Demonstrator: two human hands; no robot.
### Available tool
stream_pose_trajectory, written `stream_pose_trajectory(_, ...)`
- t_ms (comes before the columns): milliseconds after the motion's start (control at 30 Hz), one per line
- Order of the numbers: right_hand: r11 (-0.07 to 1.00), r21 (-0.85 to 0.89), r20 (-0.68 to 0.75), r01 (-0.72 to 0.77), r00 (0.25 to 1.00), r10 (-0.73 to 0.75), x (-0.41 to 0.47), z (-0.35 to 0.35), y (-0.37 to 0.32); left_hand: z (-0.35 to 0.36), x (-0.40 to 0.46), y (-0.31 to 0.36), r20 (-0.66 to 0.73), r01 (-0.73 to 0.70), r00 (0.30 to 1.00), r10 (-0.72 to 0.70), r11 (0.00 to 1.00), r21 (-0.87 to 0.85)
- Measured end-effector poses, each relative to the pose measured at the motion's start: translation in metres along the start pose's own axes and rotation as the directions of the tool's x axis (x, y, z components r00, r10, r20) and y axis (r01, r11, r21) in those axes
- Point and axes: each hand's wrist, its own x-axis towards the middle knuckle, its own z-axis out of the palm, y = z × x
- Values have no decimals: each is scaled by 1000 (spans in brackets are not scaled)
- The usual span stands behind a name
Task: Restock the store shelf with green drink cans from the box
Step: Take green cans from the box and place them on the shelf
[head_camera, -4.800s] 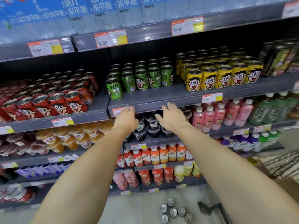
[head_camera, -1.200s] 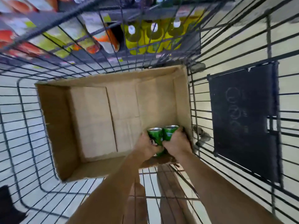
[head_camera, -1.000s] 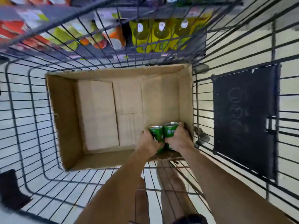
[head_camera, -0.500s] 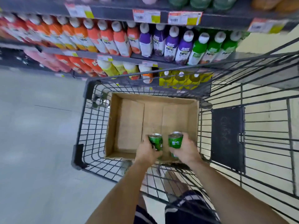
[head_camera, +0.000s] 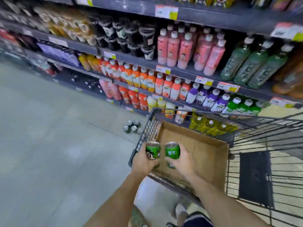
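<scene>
- Your left hand [head_camera: 144,162] grips a green can [head_camera: 152,151], fingers curled round its lower half.
- Your right hand [head_camera: 182,159] grips a second green can [head_camera: 172,152] the same way; both cans are upright, side by side, just apart, above the near left corner of the box.
- The cardboard box [head_camera: 203,149] sits in the black wire cart [head_camera: 262,161].
- A cluster of cans [head_camera: 132,126] stands on the floor left of the cart.
- Beyond, the shelves [head_camera: 180,71] hold rows of bottles.
</scene>
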Motion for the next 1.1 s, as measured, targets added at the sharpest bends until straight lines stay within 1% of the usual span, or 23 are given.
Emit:
stream_pose_trajectory(100, 997, 25, 21, 74, 997, -75, 3, 33, -30, -53, -7, -23, -78, -26, 997, 25, 999, -20)
stream_pose_trajectory(200, 987, 54, -7, 151, 989, -150, -16, 52, -88, -108, -11, -43, -152, -63, 987, 57, 997, -37)
stream_pose_trajectory(300, 964, 38, -26, 261, 965, -261, -33, 72, -142, -157, -16, -61, -219, -90, 973, 69, 992, -88)
stream_pose_trajectory(567, 906, 41, -37, 422, 907, -420, -32, 106, -268, -278, -8, -75, -357, -153, 929, 98, 980, -130)
stream_pose_trajectory(767, 867, 79, -68, 493, 870, -489, -6, 115, -339, -346, 27, -71, -417, -170, 903, 107, 978, -118)
stream_pose_trajectory(933, 855, 101, -114, 509, 860, -498, 41, 123, -392, -402, 75, -51, -457, -234, 871, 180, 970, -63)
stream_pose_trajectory(1033, 848, 127, -139, 515, 856, -498, 70, 124, -429, -435, 112, -36, -498, -269, 843, 206, 961, -59)
stream_pose_trajectory(1100, 850, 136, -150, 510, 858, -491, 88, 122, -453, -455, 134, -25, -504, -276, 836, 216, 960, -45)
